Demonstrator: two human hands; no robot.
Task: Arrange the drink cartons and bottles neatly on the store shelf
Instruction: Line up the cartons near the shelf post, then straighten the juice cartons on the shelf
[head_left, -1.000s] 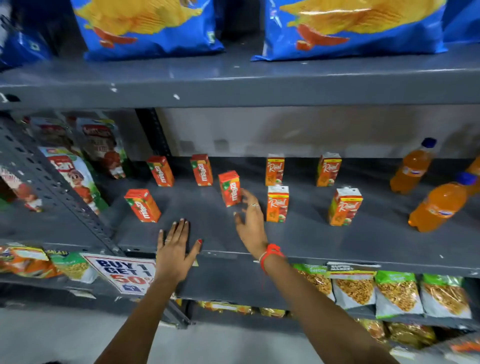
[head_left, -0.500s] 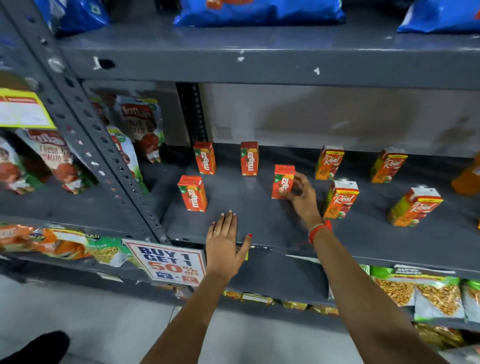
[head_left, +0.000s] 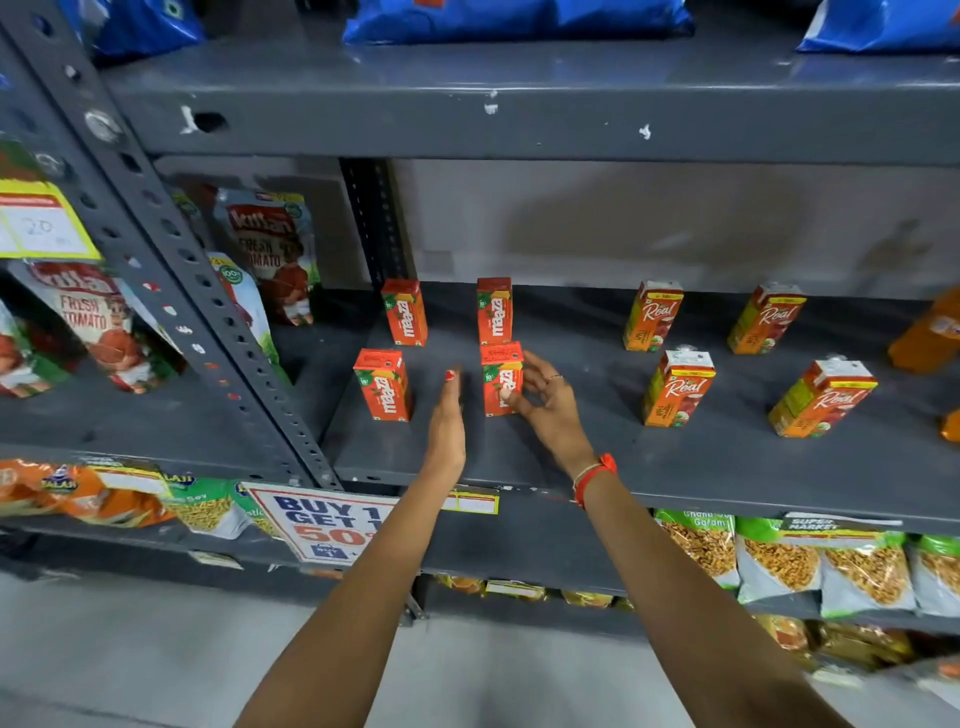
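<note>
Several red Maaza cartons stand on the grey shelf: two at the back, one front left and one front right. My right hand grips the front right Maaza carton from its right side, thumb on its lower front. My left hand is held edge-on just left of that carton, fingers straight, holding nothing. Further right stand several orange Real cartons, the front ones turned at an angle. An orange bottle shows at the right edge.
A perforated grey upright slants across the left. Tomato sauce pouches fill the left bay. Blue chip bags lie on the shelf above. Snack packs and a "Buy 1 Get 1" sign hang below.
My right hand has pulled the Maaza carton forward, into line behind the back one. My left hand lifted off the shelf edge and moved in beside the carton. The camera came closer.
</note>
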